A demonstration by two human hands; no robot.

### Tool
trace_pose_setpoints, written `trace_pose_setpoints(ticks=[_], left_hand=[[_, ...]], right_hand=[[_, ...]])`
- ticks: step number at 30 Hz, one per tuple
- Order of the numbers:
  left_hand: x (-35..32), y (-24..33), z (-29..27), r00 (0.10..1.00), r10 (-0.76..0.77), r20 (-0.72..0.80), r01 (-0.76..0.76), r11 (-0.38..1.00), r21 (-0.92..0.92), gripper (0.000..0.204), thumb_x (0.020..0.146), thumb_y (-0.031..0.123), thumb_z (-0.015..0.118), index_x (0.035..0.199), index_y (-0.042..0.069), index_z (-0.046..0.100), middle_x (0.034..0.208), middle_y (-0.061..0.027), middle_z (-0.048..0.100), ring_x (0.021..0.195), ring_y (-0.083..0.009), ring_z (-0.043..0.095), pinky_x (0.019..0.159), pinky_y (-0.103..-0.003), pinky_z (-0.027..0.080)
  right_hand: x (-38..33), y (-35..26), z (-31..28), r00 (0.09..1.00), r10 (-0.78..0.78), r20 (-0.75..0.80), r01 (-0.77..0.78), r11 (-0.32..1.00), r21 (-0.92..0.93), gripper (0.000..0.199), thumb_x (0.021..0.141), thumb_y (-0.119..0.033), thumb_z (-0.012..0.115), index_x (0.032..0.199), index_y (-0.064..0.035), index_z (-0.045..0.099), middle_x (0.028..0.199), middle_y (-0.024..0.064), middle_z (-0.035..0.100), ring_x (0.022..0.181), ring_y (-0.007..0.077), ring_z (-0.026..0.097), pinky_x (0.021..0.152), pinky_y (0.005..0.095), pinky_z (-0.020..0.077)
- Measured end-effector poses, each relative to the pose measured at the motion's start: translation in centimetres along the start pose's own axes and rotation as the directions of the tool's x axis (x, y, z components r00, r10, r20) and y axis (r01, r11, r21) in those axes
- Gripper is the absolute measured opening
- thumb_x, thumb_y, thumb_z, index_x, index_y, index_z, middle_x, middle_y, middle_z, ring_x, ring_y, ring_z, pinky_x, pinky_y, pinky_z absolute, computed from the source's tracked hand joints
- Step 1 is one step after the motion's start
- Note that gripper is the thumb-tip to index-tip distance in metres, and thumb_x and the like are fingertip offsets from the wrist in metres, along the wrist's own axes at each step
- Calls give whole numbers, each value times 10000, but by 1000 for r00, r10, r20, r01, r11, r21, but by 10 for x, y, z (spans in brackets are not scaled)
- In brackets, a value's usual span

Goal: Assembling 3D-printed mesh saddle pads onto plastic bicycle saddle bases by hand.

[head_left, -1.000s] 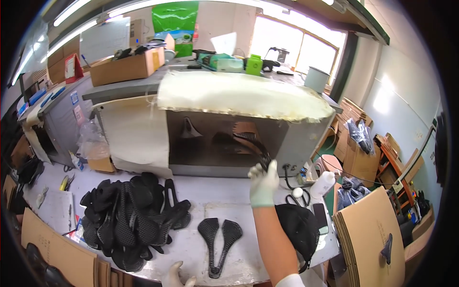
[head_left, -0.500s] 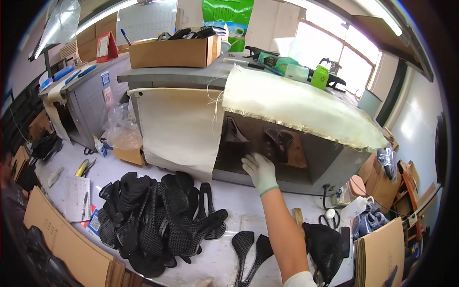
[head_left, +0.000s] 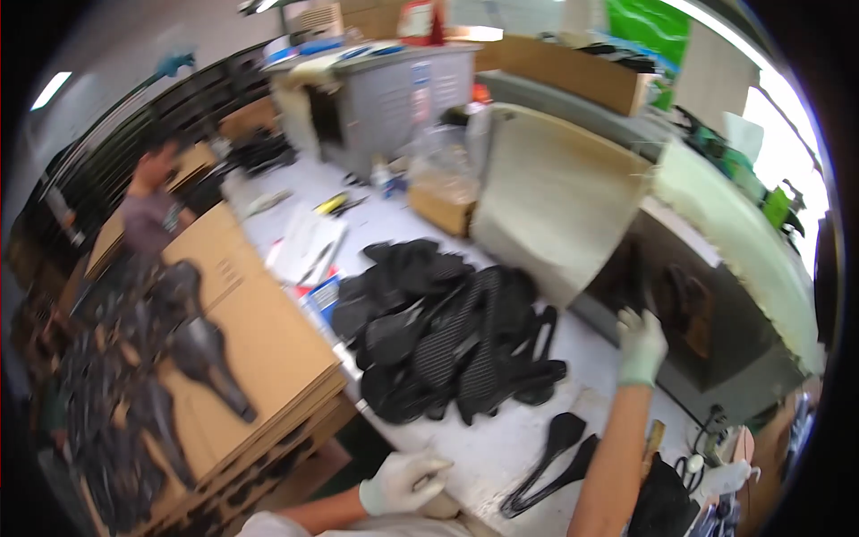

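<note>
My right hand (head_left: 642, 347), in a white glove, is at the mouth of a grey box (head_left: 658, 376). Its fingers look closed on the lower end of a dark bicycle saddle part (head_left: 637, 273), though blur softens the grip. Another dark saddle part (head_left: 684, 300) stands deeper inside, against a brown panel. My left hand (head_left: 407, 481), also gloved, is low at the table's front edge with its fingers curled; what they hold, if anything, is hidden. Between the hands lies a heap of black mesh saddle pieces (head_left: 447, 336). A forked black saddle piece (head_left: 555, 461) lies beside my right forearm.
Pale cloth flaps (head_left: 559, 206) hang over the box front. At left, dark saddle shells (head_left: 201, 353) lie on stacked cardboard (head_left: 277, 331); a person (head_left: 157, 201) is beyond. A notebook (head_left: 309, 246), yellow-handled tool (head_left: 331, 204), black bag (head_left: 662, 501) and white bottle (head_left: 727, 479) are on the table.
The view has swung left, bringing my left hand, the saddle shells and more of the person into sight. My right hand now meets a dark saddle part at the box's mouth.
</note>
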State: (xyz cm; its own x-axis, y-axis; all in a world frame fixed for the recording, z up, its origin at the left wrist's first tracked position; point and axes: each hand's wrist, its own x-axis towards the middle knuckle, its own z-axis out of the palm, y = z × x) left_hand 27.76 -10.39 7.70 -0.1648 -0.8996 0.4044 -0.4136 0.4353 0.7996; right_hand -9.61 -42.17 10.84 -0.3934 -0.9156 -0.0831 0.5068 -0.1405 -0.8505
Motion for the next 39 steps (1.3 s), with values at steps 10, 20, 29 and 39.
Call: trace_pose_setpoints(ticks=[10,20,29,39], left_hand=[[-57,50,-140,710,71,-701,432,742,513,217,920,26,698,1136,22,679,999,-128,675,856,-257,678,798,-355,550],[-60,17,-352,501,-120,-857,841,302,449,660,947,517,685,1283,-51,680,1211,-266,689,1135,-415,671,1018,-469,520],[-15,-11,-375,486,-326,-811,837,-95,539,842,749,709,787,1205,3,736,1353,-249,637,1296,-430,571,1078,-510,505],[16,118,-259,710,-16,-704,357,870,340,210,977,173,686,966,-33,645,893,-3,604,853,-88,545,740,-298,461]], right_hand=[[-335,-15,-59,982,-99,-158,85,992,-92,302,1063,-257,611,1253,-24,637,1090,115,722,819,224,673,657,348,539],[-357,-4,-104,999,43,6,-42,995,-95,395,1061,-286,630,1278,42,665,1076,135,754,835,255,687,725,365,569],[-379,8,-109,962,259,86,-262,964,38,442,1078,-330,612,1353,16,634,1203,140,713,905,257,661,756,390,530],[-383,-21,-112,996,-62,-69,56,994,-91,465,1025,-351,592,1298,26,581,961,143,731,620,230,678,528,355,561]])
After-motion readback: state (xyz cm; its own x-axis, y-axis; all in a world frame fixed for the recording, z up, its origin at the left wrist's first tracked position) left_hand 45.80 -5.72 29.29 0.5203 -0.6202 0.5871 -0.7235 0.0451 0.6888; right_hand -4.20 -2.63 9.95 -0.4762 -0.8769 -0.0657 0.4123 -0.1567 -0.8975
